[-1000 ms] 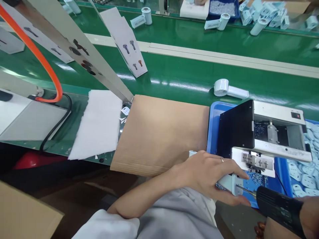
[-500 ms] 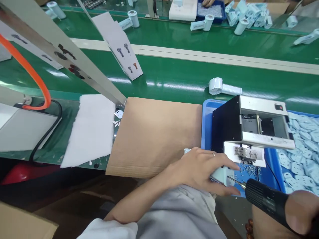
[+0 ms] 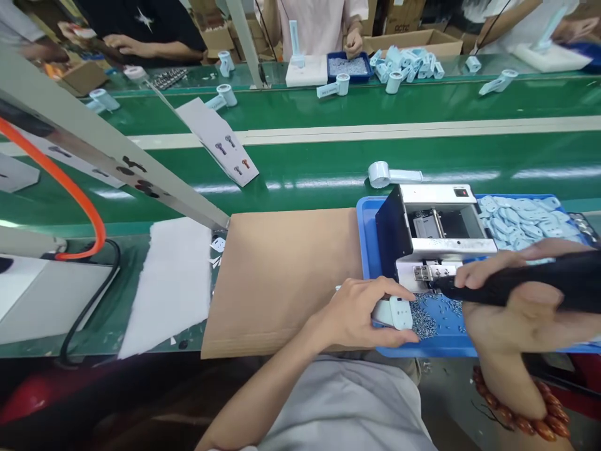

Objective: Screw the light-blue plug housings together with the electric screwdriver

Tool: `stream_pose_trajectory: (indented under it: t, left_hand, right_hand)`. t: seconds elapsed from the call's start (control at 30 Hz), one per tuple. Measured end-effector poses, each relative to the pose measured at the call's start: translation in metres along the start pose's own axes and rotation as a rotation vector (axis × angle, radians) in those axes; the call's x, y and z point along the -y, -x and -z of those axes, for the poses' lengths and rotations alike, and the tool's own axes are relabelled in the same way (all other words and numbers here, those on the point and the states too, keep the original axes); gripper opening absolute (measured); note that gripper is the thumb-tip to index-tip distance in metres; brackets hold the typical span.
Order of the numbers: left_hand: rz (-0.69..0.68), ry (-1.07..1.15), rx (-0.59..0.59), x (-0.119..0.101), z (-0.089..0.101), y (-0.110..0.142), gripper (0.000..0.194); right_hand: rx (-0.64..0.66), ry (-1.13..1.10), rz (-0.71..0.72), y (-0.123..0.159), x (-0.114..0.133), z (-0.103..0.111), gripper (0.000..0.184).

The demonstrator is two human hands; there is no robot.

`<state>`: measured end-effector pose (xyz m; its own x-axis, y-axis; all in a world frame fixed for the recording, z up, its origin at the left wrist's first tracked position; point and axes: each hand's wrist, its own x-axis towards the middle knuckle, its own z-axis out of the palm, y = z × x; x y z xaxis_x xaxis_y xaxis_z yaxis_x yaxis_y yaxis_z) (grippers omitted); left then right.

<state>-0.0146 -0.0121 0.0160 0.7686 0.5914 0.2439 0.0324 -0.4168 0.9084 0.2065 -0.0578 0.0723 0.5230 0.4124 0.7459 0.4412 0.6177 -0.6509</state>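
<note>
The blue tray [image 3: 366,216] lies under and beyond both hands. It contains a screw feeder [image 3: 434,241] with a black side panel, a heap of pale blue plates [image 3: 516,219] beyond the right hand, and loose small screws [image 3: 434,313] between the two hands.

The left hand [image 3: 357,313] grips a pale blue handle part [image 3: 394,312] at the tray's near edge, thumb beneath and fingers over the top. The part's long axis runs left to right; its flat end face, showing small holes, points toward the right hand.

The right hand [image 3: 511,307] is wrapped round a black electric screwdriver [image 3: 507,285]. The tool lies nearly level, long axis left to right, tip pointing left at the feeder's outlet just beyond the left hand's fingertips.

A cardboard sheet [image 3: 282,275] lies left of the left hand.
</note>
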Motion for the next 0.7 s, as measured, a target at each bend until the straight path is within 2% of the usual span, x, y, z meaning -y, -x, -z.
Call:
stream_pose_trajectory:
  t: [0.03, 0.1, 0.23, 0.33, 0.43, 0.6, 0.7]
  left_hand:
    - [0.01, -0.005, 0.001, 0.001, 0.0, 0.001, 0.067]
    - [0.017, -0.018, 0.004, 0.003, 0.0, 0.002, 0.067]
    - [-0.012, -0.029, -0.012, 0.008, -0.002, 0.003, 0.069]
    - [-0.022, -0.045, -0.013, 0.011, -0.002, 0.004, 0.068]
    - [-0.037, -0.035, -0.023, 0.011, -0.003, 0.004, 0.063]
    - [-0.087, 0.008, -0.09, 0.011, -0.005, 0.003, 0.059]
    - [-0.061, 0.005, -0.086, 0.01, -0.005, 0.002, 0.06]
  right_hand:
    - [0.054, -0.023, 0.066, -0.001, -0.004, -0.004, 0.049]
    - [0.112, -0.065, 0.039, -0.001, -0.004, -0.007, 0.047]
    - [0.041, -0.08, -0.124, 0.0, 0.015, -0.004, 0.045]
    - [0.01, -0.048, -0.027, -0.002, 0.021, -0.003, 0.048]
    - [-0.016, -0.043, 0.021, -0.003, 0.015, -0.006, 0.048]
    - [-0.023, -0.125, -0.117, 0.003, 0.004, -0.009, 0.045]
    - [-0.024, -0.155, -0.163, 0.006, 0.013, -0.001, 0.046]
